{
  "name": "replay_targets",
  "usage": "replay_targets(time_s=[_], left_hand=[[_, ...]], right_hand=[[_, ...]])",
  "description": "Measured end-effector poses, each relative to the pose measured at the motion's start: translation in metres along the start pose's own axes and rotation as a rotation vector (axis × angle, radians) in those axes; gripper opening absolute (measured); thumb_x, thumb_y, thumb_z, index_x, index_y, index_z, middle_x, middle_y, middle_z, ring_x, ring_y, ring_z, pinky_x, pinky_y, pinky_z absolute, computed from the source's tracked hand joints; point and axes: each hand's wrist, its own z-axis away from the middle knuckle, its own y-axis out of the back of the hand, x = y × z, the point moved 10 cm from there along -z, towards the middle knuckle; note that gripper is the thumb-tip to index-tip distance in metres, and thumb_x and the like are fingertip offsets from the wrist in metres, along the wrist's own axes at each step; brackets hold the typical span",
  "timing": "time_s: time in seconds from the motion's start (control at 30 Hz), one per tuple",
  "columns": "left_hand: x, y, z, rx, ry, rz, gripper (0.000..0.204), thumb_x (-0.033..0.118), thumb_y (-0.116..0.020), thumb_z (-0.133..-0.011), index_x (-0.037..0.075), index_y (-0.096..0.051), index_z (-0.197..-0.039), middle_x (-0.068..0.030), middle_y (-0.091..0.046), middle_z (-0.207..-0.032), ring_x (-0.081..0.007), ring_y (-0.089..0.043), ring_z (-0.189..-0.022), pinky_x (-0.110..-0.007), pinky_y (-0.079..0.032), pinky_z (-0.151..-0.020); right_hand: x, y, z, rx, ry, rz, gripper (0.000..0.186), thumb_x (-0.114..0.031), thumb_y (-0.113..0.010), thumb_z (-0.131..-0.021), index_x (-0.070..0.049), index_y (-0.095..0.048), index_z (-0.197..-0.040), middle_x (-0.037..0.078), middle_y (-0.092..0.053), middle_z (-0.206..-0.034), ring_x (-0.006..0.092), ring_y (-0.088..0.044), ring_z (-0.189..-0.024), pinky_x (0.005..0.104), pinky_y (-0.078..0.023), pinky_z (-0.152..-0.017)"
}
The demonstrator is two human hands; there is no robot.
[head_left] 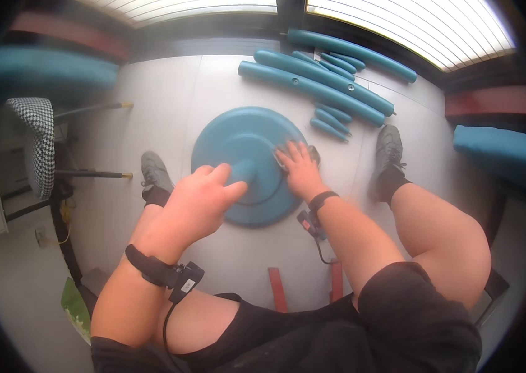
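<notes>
A round, stepped teal-blue base (213,146) lies on the floor between my feet, with a short post (244,171) rising from its middle. My left hand (204,199) is closed around the top of that post, hiding most of it. On the right side of the disc, my right hand (302,166) presses down with its fingers a little spread. A greyish pad (314,155) shows at both sides of those fingers; whether it is cloth or sanding material I cannot tell.
Beyond the disc lie long teal tubes (313,92) and several short tapered teal pieces (330,122). A houndstooth-covered seat (34,143) with dark legs stands at the left. A blue roll-like thing (493,144) is at the right. Red bars (277,289) lie below me.
</notes>
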Motion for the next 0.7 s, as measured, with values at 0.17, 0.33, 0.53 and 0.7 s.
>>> replay_targets(time_s=[0.17, 0.33, 0.53, 0.7], left_hand=[[0.0, 0.004, 0.004, 0.1, -0.033, 0.018, 0.041, -0.006, -0.07, -0.072, 0.017, -0.069, -0.107, -0.0089, -0.059, -0.101, -0.0306, -0.06, -0.087, -0.041, -0.057, -0.07], [0.002, 0.008, 0.001, 0.118, -0.034, 0.023, 0.042, -0.006, -0.069, -0.072, 0.017, -0.07, -0.107, -0.0087, -0.058, -0.101, -0.0303, -0.059, -0.086, -0.041, -0.056, -0.07], [-0.002, -0.002, 0.001, 0.013, 0.001, 0.022, 0.044, -0.006, -0.07, -0.07, 0.016, -0.071, -0.107, -0.0079, -0.06, -0.102, -0.0304, -0.059, -0.086, -0.041, -0.057, -0.074], [0.002, 0.009, 0.0, 0.023, -0.016, 0.05, 0.042, -0.007, -0.07, -0.069, 0.016, -0.072, -0.104, -0.0068, -0.058, -0.097, -0.0289, -0.059, -0.085, -0.04, -0.057, -0.069]], right_hand=[[-0.029, -0.051, 0.083, -0.25, 0.126, 0.074, 0.061, -0.002, -0.055, -0.096, -0.029, -0.054, -0.151, 0.008, -0.029, -0.169, 0.0339, -0.023, -0.158, 0.0627, -0.043, -0.115], [-0.052, -0.048, 0.079, -0.288, 0.184, 0.04, 0.035, -0.011, -0.063, -0.094, -0.023, -0.072, -0.126, 0.007, -0.058, -0.143, 0.0339, -0.051, -0.139, 0.0475, -0.053, -0.104], [-0.05, 0.059, -0.047, 0.044, 0.222, -0.264, 0.058, 0.007, -0.06, -0.082, -0.016, -0.065, -0.136, 0.011, -0.069, -0.126, 0.0366, -0.062, -0.119, 0.0439, -0.052, -0.1], [-0.064, 0.055, -0.123, -0.299, 0.205, 0.105, 0.068, 0.003, -0.066, -0.086, -0.024, -0.058, -0.148, 0.001, -0.058, -0.15, 0.0292, -0.051, -0.143, 0.0386, -0.048, -0.113]])
